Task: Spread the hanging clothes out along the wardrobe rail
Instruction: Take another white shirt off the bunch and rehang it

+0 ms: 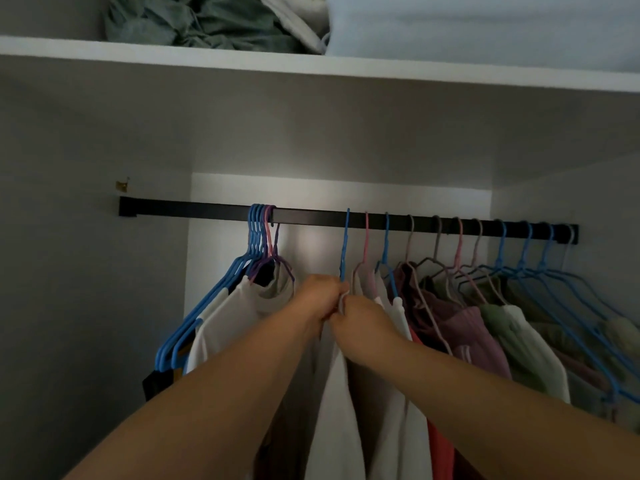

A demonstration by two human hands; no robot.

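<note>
Below the white shelf [242, 60], black rail [311, 216] runs the wardrobe's width. Clothes hang in two lots: tight bunch of blue and purple hangers [259, 230] left of middle, a gap, then evenly spaced hangers to the right end. Both hands meet under the first blue hanger [344, 244] after the gap, at its neck. Left hand [320, 294] curled, right hand [360, 315] curled just beside it, touching, both seemingly gripping the white garment [337, 393] collar or hanger base; exact pinch hidden by knuckles.

Handling guess: clothes soft, light, floppy; thin hangers stiff enough, should slide easily on the smooth bar. Take hold at hanger neck under the hook, not the fabric, else the garment may slip off a shoulder. Left bunch not yet spread.

Containers: shelf on top holds crumpled green-grey cloth [194, 24] and folded pale blue bedding [485, 29]. Wardrobe compartment holds the hung clothes only, as far as visible.
</note>
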